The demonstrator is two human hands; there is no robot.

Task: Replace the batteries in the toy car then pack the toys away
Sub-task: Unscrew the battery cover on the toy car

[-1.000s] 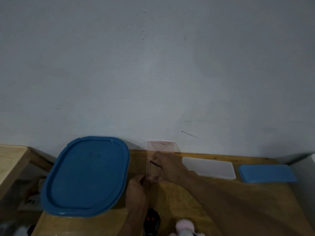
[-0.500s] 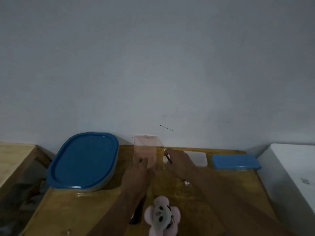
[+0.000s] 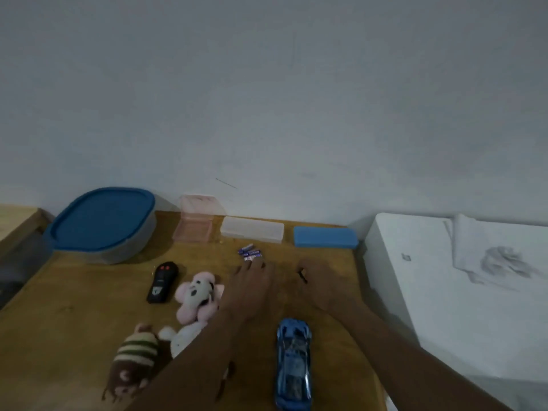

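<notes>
The blue toy car (image 3: 293,363) lies on the wooden table (image 3: 74,307) near the front, between my two forearms. Several small purple batteries (image 3: 250,253) lie loose further back. My left hand (image 3: 252,286) rests flat just in front of them, fingers apart, fingertips almost touching the batteries, and holds nothing. To its right, my right hand (image 3: 318,281) is curled around a small dark thin tool (image 3: 302,275). A black remote (image 3: 163,281), a pink plush (image 3: 197,295) and a striped brown plush (image 3: 133,360) lie to the left.
A big blue-lidded container (image 3: 100,223) stands at the back left. By the wall are an open pink clear box (image 3: 195,225), a clear flat case (image 3: 252,229) and a blue case (image 3: 324,237). A white surface (image 3: 430,292) with paper borders the table's right side.
Both hands have drawn back from the pink box to just in front of the batteries. My view has dropped, so the car, remote and plush toys now show.
</notes>
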